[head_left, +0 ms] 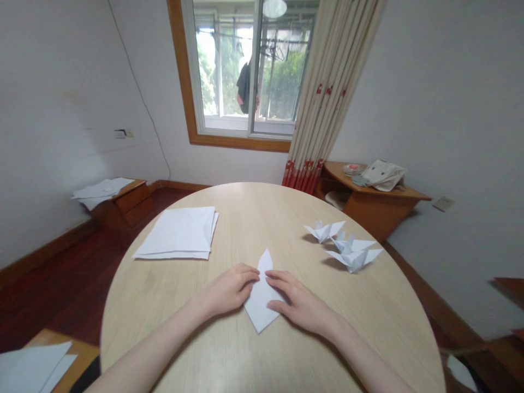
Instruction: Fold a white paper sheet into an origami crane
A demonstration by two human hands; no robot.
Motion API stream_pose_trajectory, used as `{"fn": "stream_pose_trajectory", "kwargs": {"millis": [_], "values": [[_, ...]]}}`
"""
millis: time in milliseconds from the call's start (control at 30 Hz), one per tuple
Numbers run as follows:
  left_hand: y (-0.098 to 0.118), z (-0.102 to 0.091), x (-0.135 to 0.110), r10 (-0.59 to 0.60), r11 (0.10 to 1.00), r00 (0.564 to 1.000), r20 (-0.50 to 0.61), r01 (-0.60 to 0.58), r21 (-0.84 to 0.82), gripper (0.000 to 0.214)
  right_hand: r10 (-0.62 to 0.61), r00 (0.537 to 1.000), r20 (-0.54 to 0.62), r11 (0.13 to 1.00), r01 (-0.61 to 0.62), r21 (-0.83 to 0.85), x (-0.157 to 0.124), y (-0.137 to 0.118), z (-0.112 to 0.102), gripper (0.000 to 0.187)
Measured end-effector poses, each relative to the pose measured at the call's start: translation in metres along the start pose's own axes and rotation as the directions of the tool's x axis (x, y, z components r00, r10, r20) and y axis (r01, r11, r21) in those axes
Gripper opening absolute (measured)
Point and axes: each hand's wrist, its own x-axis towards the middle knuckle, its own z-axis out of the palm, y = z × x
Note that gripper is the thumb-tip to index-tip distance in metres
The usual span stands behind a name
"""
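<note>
A sheet of white paper folded into a narrow kite shape [259,307] lies flat on the round table, one point toward the window and one toward me. My left hand [237,286] is at its left edge, fingers bent together with the tips pressing near the upper part. On the opposite side, my right hand [297,299] rests on the right edge. Its fingers stretch toward the paper's middle, and the thumb lies apart, lower on the sheet. Three folded paper cranes [354,260] stand to the right, beyond my right hand.
A stack of white paper sheets [176,232] lies at the table's left. The round wooden table [262,210] has a curved edge. Behind it are a low drawer cabinet [133,203] and a corner desk [379,210] with a cloth bag [383,173]. More paper [35,368] lies at lower left.
</note>
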Motion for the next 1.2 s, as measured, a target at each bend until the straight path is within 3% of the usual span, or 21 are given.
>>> {"fn": "stream_pose_trajectory", "kwargs": {"millis": [133,367,833,1067,1200], "values": [[-0.001,-0.004,0.001,-0.032,0.999,0.999,0.036,0.032,-0.005,0.032,0.056,0.994,0.091,0.998,-0.057,0.006,0.000,-0.002,-0.006,0.069],[0.001,-0.010,0.001,-0.029,0.999,0.997,0.068,0.031,-0.029,0.031,0.027,0.995,0.091,0.999,-0.024,-0.025,0.000,0.003,-0.004,0.100],[0.009,-0.017,0.001,-0.074,0.996,0.995,0.067,0.077,-0.053,0.021,0.026,0.996,0.085,1.000,-0.026,0.000,0.000,0.002,-0.006,0.089],[0.010,-0.020,0.000,-0.107,0.989,0.988,0.114,0.117,-0.087,0.061,0.052,0.994,0.101,0.997,-0.057,0.048,0.000,-0.002,-0.010,0.085],[0.008,-0.019,0.000,-0.078,0.991,0.989,0.123,0.090,-0.098,0.072,0.038,0.994,0.103,0.998,-0.044,0.054,-0.001,-0.001,-0.011,0.082]]}}
